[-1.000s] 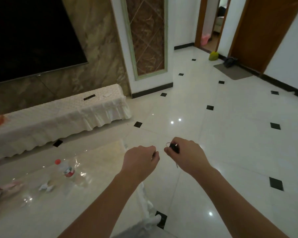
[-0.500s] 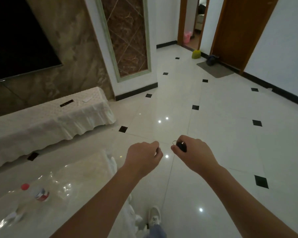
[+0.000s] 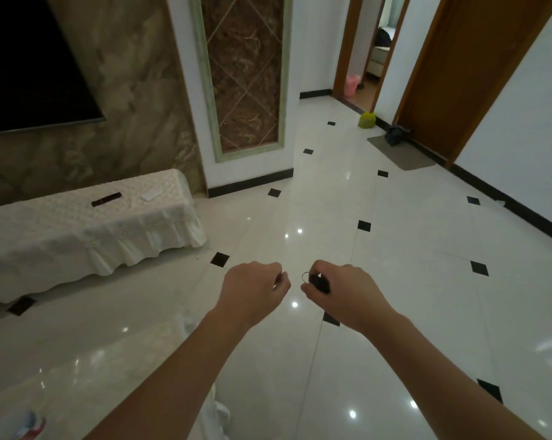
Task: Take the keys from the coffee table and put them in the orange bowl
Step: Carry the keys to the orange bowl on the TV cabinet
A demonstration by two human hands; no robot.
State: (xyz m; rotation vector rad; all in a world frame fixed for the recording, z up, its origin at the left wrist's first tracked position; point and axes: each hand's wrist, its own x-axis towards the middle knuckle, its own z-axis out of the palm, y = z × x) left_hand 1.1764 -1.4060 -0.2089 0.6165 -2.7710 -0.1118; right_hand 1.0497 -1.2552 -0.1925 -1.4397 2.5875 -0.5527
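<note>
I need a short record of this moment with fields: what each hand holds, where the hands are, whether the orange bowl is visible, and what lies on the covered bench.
right hand: right hand closed on the keys, a dark fob with a thin ring
left hand: left hand loosely curled, contents not visible
hands position: raised over the tiled floor, apart
orange bowl: not in view
covered bench: covered bench carries a dark remote

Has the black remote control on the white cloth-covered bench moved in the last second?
No. The black remote control lies in the same spot on the white cloth-covered bench, beside the white paper slip; only the camera has turned.
</note>
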